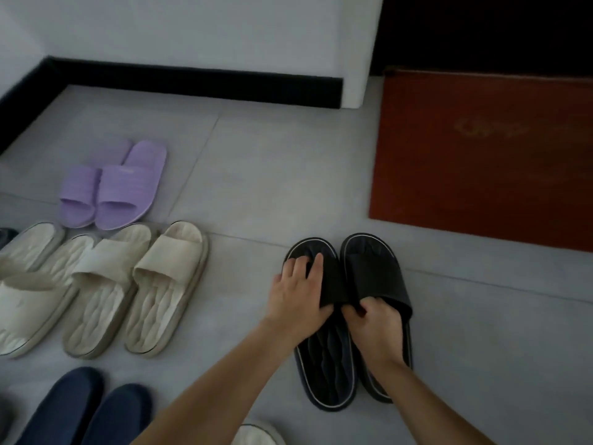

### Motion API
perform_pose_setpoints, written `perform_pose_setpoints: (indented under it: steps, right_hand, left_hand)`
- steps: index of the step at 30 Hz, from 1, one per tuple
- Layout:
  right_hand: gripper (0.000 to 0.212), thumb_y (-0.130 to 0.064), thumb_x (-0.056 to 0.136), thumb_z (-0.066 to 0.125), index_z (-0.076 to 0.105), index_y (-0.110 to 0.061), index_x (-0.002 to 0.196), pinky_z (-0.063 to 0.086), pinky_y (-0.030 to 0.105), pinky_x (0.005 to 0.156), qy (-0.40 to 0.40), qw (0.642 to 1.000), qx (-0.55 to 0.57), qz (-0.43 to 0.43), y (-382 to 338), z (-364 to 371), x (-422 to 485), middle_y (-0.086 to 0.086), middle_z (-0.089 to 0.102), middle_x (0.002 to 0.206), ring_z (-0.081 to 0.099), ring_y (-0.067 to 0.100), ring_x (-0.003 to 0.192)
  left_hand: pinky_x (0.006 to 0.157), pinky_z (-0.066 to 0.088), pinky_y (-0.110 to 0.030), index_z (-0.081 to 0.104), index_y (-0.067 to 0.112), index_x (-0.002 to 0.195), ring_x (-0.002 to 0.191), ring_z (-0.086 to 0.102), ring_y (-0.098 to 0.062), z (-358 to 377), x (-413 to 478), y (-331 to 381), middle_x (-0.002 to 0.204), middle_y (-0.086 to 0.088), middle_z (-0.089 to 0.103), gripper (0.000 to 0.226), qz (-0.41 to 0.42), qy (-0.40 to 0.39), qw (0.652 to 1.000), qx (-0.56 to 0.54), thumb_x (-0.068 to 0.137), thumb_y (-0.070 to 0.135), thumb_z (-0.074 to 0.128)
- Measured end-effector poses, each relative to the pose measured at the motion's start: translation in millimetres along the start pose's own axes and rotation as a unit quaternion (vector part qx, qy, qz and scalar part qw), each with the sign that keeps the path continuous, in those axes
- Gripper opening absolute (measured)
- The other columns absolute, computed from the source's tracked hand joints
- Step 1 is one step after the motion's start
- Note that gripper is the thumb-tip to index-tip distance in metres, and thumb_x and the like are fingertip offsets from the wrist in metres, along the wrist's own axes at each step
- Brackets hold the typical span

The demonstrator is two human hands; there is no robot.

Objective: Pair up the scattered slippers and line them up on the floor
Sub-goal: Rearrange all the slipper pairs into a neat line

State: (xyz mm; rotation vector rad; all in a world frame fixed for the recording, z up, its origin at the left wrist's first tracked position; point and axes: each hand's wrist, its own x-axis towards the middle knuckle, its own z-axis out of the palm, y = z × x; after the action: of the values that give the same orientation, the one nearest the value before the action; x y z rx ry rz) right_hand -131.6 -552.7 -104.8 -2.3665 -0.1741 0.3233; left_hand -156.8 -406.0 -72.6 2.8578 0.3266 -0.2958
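Setting down the black pair is the step in hand. Left hand [298, 290] lies spread over the strap of the left black slipper [324, 348], fingers extended across the top, thumb curled under the strap's near edge: clamped on that strap. Right hand [375, 329] is curled closed around the near edge of the strap of the right black slipper [375, 274], fingertips tucked under it. Both slippers sit sole-down on the grey tile floor [256, 187], side by side and touching or nearly so, toes pointing away from the person, just in front of the red doormat [481, 155].

Judgement: pair looks matched; what remains is alignment. Heels appear roughly level, though the right heel is partly hidden by the forearm, so this cannot be confirmed.

To do the step well:
- square the heels to one another before release
- keep the inner edges parallel, no overlap
- slide on the soles rather than lift by the straps, which likely flex
- let go of both straps together so neither slipper twists

Reference row to the left: purple pair [112, 187], then cream slippers [128, 290] packed close, some overlapping. Black pair stands well apart from these; bringing it nearer the row likely serves the line-up. Navy pair [83, 409] near the bottom edge and a pale slipper [256, 435], cut off by the frame, appear unplaced
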Motion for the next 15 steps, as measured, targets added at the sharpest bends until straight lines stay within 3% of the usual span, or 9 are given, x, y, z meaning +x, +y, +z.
perform_pose_setpoints:
  steps: [3,7,15]
  right_hand:
    - [0.048,-0.023,0.078,0.067,0.03,-0.022,0.048,0.033,0.033,0.049,0.041,0.998,-0.026,0.034,44.3,-56.6,1.2,-0.005,0.04,0.05,0.043,0.021,0.05]
    - [0.049,-0.029,0.078,0.067,0.029,-0.021,0.048,0.025,0.03,0.044,0.085,0.99,-0.04,0.1,107.4,-130.9,-0.4,-0.006,0.039,0.051,0.04,0.017,0.049]
    - [0.047,-0.03,0.08,0.064,0.029,-0.017,0.052,0.032,0.032,0.055,0.201,0.951,-0.028,0.231,250.0,-278.6,-5.4,-0.001,0.041,0.059,0.046,0.024,0.061]
  left_hand:
    - [0.103,0.035,-0.042,0.014,0.019,0.148,0.136,0.024,-0.026,3.5,13.8,65.0,0.146,-0.004,0.026,0.091,0.059,-0.027,0.997,-0.034,0.075,0.055,0.056]
    - [0.106,0.036,-0.043,0.014,0.02,0.147,0.138,0.019,-0.023,-5.7,32.2,152.4,0.148,0.0,0.021,0.093,0.142,-0.074,0.987,-0.034,0.076,0.064,0.054]
    - [0.104,0.038,-0.042,0.024,0.021,0.141,0.134,0.026,-0.022,-37.5,58.2,307.7,0.144,-0.002,0.027,0.073,0.32,-0.129,0.934,0.092,0.084,0.062,0.043]
